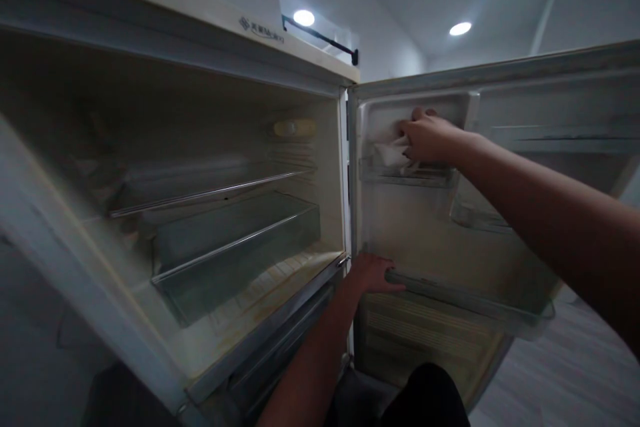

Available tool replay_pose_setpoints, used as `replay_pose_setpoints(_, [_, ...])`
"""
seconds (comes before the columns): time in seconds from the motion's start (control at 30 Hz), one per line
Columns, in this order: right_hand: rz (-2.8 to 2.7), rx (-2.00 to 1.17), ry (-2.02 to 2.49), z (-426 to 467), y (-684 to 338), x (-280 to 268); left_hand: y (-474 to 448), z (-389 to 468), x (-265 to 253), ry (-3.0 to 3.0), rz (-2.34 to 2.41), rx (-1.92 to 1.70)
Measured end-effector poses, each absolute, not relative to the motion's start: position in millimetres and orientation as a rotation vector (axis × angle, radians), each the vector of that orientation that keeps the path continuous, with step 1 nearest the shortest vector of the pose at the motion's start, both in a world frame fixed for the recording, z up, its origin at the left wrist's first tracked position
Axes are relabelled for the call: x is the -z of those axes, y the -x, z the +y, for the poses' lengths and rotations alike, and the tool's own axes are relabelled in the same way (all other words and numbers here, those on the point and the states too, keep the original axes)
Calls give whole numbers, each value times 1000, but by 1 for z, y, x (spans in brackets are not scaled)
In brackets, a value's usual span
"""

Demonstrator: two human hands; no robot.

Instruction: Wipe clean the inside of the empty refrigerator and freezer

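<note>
Cloth (391, 153), pale and crumpled, is clamped in the fingers of the right hand (429, 136), high on the inner side of the open door (410, 223), just above the small rack (407, 180) near the hinge side. The hand and cloth are a little blurred, so whether the cloth touches the panel behind it I cannot tell. The left hand (374, 273) is lower down, by the door's hinge-side edge, at the near end of the long rack (475, 305); its thumb and forefinger are apart, and nothing shows between them. To the left stands the fridge (187, 373), its compartment open to view. Inside, a glass shelf (210, 196) sits above a clear drawer (240, 257), and a yellowish lamp cover (295, 127) is on the far wall. Brownish stains (265, 307) mark the compartment's bottom in front of the drawer. Two round lights (460, 29) glow overhead, a dark-clad knee (426, 397) shows below the long rack, and grey floor (555, 367) lies beyond the door.
</note>
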State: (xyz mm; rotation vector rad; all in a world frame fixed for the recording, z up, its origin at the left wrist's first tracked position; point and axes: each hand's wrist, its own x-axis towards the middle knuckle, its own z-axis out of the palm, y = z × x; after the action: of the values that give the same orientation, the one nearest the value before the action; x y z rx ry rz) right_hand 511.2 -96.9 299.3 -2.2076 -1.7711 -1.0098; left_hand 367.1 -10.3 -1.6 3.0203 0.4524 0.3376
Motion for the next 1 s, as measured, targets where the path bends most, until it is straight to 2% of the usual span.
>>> replay_pose_setpoints(0.2, [-1889,1111,2043,-72,-504,-289,-365,-11,1,-2950,432,-354])
replay_pose_setpoints(0.37, [-2109,1264,2088,-68,-523,-286,-364,-8,3,-2951,430,-347])
replay_pose_setpoints(0.63, [-1909,1444,2146,-90,-506,-295,-366,-6,5,-3008,424,-340])
replay_pose_setpoints(1.0, [-2243,1273,1870,-63,-525,-289,-366,-6,6,-3011,432,-322])
